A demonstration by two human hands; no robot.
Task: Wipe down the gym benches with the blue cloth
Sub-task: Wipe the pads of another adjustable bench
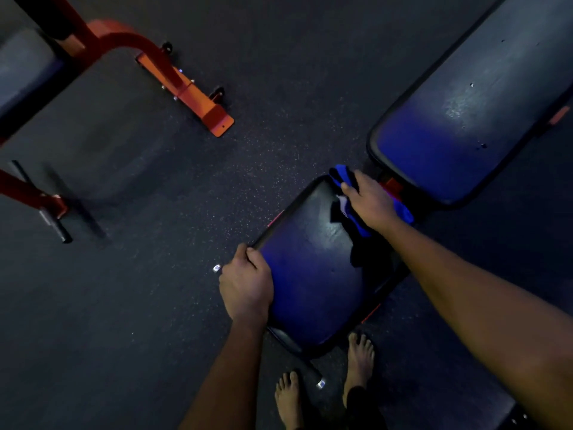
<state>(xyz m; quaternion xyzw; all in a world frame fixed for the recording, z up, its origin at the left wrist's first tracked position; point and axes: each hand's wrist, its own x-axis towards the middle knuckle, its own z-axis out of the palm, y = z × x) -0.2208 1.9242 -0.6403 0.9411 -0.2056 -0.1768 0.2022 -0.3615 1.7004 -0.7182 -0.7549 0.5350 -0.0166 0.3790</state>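
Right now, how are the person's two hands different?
The left hand grips the side edge of the seat pad, while the right hand lies on the blue cloth at the pad's far end. The left hand has no cloth under it; the right hand does. The right hand reaches farther away than the left hand. Both are bare and on the same pad.

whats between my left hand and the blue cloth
Only the bare, shiny top of the seat pad, seen in the head view: the left hand grips its edge, the blue cloth lies under the right hand.
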